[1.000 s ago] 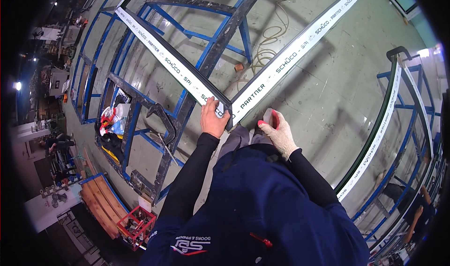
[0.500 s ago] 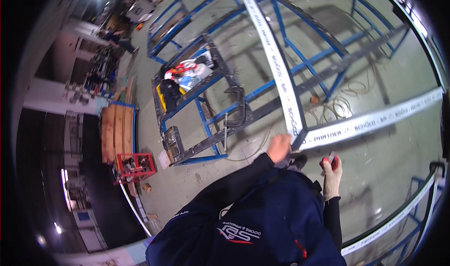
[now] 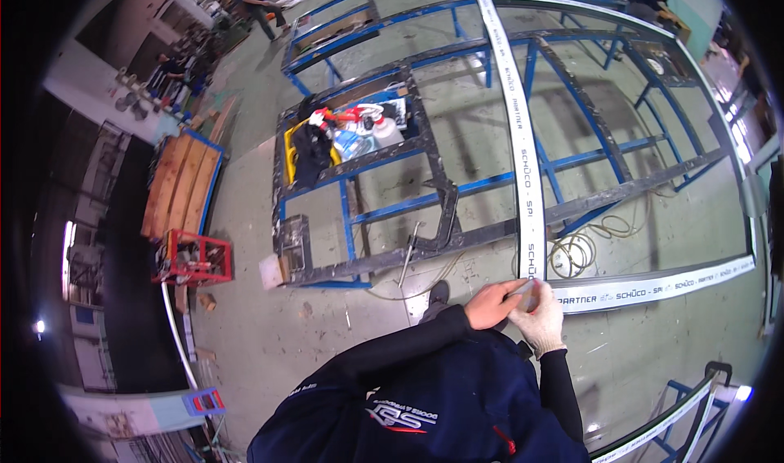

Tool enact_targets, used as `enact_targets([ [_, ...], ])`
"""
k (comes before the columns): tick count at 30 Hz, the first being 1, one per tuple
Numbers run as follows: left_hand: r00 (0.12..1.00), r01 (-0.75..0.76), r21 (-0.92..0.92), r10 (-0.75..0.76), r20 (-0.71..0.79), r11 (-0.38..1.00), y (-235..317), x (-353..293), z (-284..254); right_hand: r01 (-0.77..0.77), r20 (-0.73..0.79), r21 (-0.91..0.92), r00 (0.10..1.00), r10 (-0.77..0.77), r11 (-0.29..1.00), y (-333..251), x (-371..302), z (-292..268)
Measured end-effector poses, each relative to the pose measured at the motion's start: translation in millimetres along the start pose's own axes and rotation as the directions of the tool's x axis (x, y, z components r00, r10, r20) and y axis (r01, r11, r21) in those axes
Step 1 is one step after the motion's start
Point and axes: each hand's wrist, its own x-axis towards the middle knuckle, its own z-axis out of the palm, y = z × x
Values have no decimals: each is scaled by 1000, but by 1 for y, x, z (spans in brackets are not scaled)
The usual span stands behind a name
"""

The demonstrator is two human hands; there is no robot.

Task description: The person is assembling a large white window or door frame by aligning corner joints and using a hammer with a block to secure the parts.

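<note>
A large rectangular frame, its bars (image 3: 653, 288) covered in white printed film, rests on a blue and black steel work table; its near left corner is right in front of me. At that corner my bare left hand (image 3: 487, 305) and my right hand (image 3: 541, 322) meet. The right one wears a pale knitted glove with red at the fingertips. Its fingers are closed on a small greyish piece (image 3: 529, 298), partly hidden between the hands. The left fingers pinch together against the same spot; what they hold, if anything, is hidden.
On the work table (image 3: 359, 265) sit a black clamp (image 3: 445, 214) and a tray with bottles and dark cloth (image 3: 310, 157). A hose (image 3: 576, 255) coils on the floor. Wooden boards (image 3: 184, 185) and a red crate (image 3: 196, 257) stand left. Another white-filmed bar (image 3: 657, 424) lies lower right. People (image 3: 263, 10) are farther off.
My right hand has moved left and up to the frame corner, joining the left hand. The view has shifted, so the far end of the frame now shows.
</note>
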Motion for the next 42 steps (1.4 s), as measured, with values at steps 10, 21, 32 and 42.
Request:
enact_targets([
  [10,981,3,-220,-46,-191,975,-65,-16,-106,-260,-114,291,946,303,921,-86,27,29],
  [21,860,472,-689,-114,498,550,-35,44,-90,-22,-116,787,976,183,617,-95,6,14],
  [32,851,429,-595,-82,519,680,-9,44,-43,-137,-147,913,766,625,383,-52,-10,2],
  [42,907,411,-692,-185,379,593,24,61,-14,112,-359,881,789,498,459,-28,-5,-11],
])
